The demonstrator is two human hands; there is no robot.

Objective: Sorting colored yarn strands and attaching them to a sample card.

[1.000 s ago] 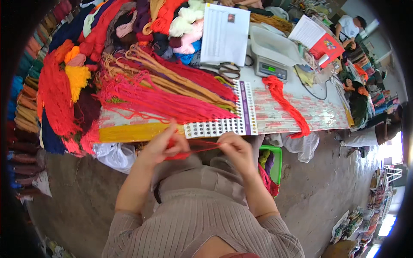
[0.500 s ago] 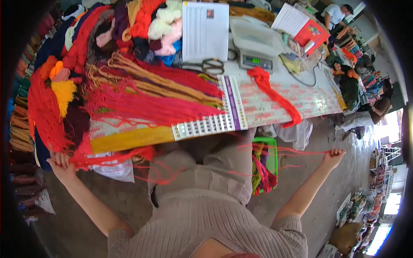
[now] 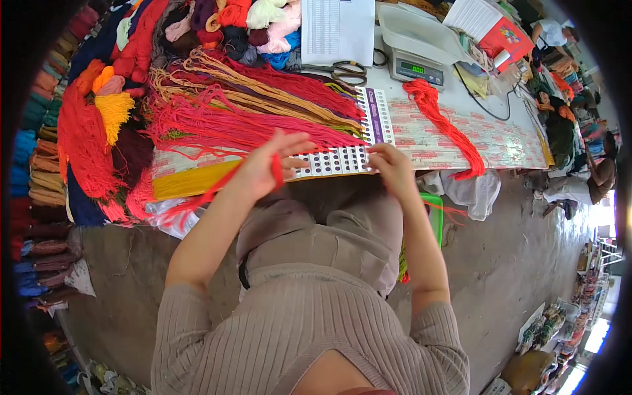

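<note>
My left hand [image 3: 263, 170] is over the table's front edge, fingers stretched toward the right, with red yarn [image 3: 220, 189] looped around the palm and trailing down to the left. My right hand [image 3: 393, 166] is at the front end of a white card with rows of holes [image 3: 329, 162]; its fingers are pinched together, and thin red strands [image 3: 449, 209] trail behind it. Bundles of pink-red yarn [image 3: 243, 126] and tan yarn [image 3: 276, 89] are strung at the card and fan out to the left. A loose orange-red skein [image 3: 444, 131] lies right of the card.
Behind the card are scissors [image 3: 349, 71], a printed sheet [image 3: 337, 33] and a digital scale [image 3: 416, 68] with a clear tray. Yarn heaps [image 3: 85, 145] fill the left side. A green basket [image 3: 436, 220] stands below the table. Other people [image 3: 552, 34] are at the far right.
Both hands have come in from wide apart, where red strands were stretched between them, to the card's front end. The view has shifted slightly, with the table sitting farther right.
</note>
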